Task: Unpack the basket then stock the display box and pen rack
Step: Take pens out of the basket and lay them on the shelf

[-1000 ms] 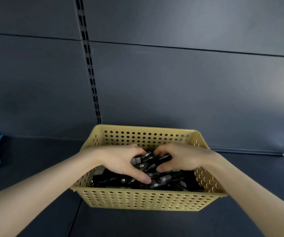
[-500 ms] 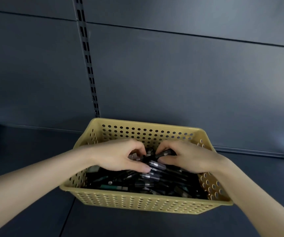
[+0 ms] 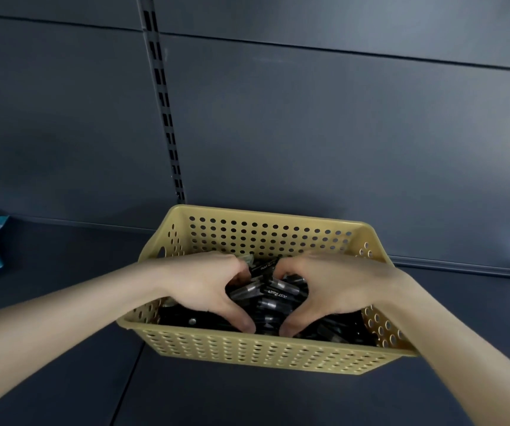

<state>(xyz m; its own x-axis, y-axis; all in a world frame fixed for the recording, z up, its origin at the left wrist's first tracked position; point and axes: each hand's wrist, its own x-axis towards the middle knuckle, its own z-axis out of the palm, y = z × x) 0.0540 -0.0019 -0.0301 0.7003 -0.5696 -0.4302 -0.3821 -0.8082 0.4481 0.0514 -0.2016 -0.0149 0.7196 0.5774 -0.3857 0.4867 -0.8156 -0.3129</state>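
Curling round black plastic pens (image 3: 267,298) in the six-o'clock perforated yellow plastic basket (image 3: 263,353), left hand (image 3: 206,289) and right hand (image 3: 335,287) are seemingly only beginning unpacking.

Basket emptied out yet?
No, the yellow basket holds a heap of dark pens, and the left hand and right hand curl round a bunch of them.

Only hands and forearms of the person show — the left hand (image 3: 207,284) and the right hand (image 3: 336,284), both bare. The left forearm (image 3: 63,333) and the right forearm (image 3: 462,348) are uncovered from wrist to the edge of view. The fingers (image 3: 238,315) are slender and smooth — their nails are too blurred to tell anything.
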